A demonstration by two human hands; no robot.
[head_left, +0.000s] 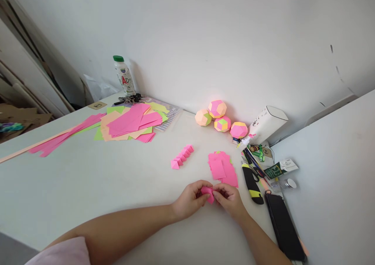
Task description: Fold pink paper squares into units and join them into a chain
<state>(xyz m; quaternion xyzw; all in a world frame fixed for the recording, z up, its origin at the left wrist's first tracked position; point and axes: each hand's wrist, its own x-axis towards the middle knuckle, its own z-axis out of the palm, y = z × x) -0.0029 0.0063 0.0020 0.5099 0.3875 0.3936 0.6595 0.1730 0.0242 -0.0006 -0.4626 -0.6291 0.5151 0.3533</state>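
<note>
Both my hands meet low on the white table, pinching one small pink paper piece between them. My left hand grips its left side with curled fingers. My right hand holds the right side, fingertips pressed together. Just beyond the hands lies a small stack of pink paper squares. To its left sits a row of folded pink paper units.
A spread of pink, green and orange sheets lies far left, with keys and a white bottle behind. Several paper polyhedron balls rest against the wall. At right are a white box, pens, a yellow-black cutter and a black phone.
</note>
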